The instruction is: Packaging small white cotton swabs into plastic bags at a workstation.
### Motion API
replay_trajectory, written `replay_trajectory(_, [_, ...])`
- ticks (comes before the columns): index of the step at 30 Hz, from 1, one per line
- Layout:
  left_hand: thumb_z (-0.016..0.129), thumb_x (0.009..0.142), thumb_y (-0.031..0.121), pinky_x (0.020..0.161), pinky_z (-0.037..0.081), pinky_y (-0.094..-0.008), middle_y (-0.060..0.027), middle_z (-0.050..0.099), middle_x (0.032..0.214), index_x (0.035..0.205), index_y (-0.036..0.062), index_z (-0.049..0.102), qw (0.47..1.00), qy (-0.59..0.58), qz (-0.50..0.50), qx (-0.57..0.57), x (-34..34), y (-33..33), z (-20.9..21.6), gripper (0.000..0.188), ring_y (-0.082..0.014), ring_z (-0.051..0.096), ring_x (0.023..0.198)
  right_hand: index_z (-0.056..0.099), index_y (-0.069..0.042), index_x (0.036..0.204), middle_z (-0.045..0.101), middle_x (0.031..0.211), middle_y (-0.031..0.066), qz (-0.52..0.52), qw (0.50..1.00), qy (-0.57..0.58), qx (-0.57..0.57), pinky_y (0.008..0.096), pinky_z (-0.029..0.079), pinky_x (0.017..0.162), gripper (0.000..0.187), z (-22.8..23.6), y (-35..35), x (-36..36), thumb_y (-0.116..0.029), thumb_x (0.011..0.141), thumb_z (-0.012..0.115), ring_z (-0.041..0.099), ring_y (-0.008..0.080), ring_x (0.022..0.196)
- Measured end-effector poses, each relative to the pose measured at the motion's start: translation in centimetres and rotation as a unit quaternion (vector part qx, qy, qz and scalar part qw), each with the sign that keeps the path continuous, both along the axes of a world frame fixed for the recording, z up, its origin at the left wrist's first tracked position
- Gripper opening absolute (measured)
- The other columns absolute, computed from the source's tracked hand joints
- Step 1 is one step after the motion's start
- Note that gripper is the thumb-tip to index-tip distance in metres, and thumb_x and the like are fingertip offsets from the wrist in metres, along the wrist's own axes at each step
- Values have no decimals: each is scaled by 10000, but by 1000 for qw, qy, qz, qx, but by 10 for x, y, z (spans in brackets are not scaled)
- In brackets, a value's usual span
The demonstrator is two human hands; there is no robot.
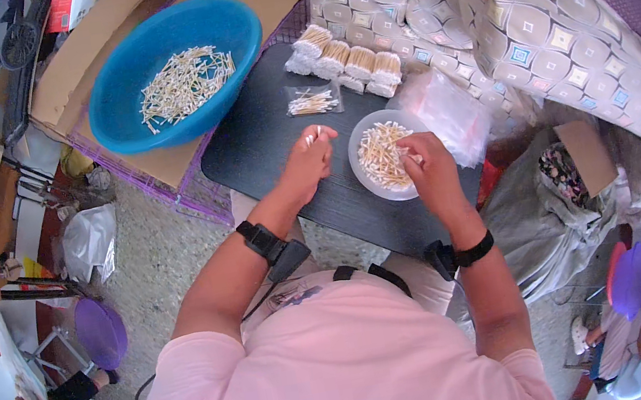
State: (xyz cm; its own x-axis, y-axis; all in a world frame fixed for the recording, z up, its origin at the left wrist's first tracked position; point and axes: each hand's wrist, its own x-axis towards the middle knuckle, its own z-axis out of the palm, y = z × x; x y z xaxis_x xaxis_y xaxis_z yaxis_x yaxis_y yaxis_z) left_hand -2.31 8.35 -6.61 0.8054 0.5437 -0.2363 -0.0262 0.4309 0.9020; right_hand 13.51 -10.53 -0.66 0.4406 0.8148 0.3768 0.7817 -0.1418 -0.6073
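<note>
My left hand (pixel 310 166) is closed around a few cotton swabs, whose white tips show near the fingertips, above the black table. My right hand (pixel 433 173) reaches over the right side of a translucent white bowl (pixel 359 178). Its fingers are pinched at the cotton swabs (pixel 382 151) heaped inside, with a white tip showing at the fingertips. Beyond my left hand lies a small clear bag of cotton swabs (pixel 312 100). Several bundles of cotton swabs (pixel 348 61) stand in a row at the table's far edge.
A large blue basin (pixel 114 107) with loose cotton swabs sits on cardboard at the far left. Clear plastic bags (pixel 450 115) lie right of the bowl. Patterned cushions (pixel 555 33) rise behind the black table (pixel 244 149). Other people sit at the lower left and lower right edges.
</note>
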Motion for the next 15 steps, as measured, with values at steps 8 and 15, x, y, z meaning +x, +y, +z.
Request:
replay_trajectory(8, [453,981,203,730,481,-430,-179,638,897,1026,76,583,879,86,32,468,5,-13,-30,188,-366,630,836,644,-96,1031,597,1105,115,52,988,-138,-50,416,468,899,267,-15,34,22,-47,769,642,529,333,1042])
replay_trajectory(15, [463,981,199,785,502,-408,-169,646,947,1025,71,596,871,63,19,488,6,-11,-39,190,-357,641,898,671,-93,927,609,1084,88,57,976,-162,-133,415,472,878,168,-22,44,35,-94,759,662,530,321,1021])
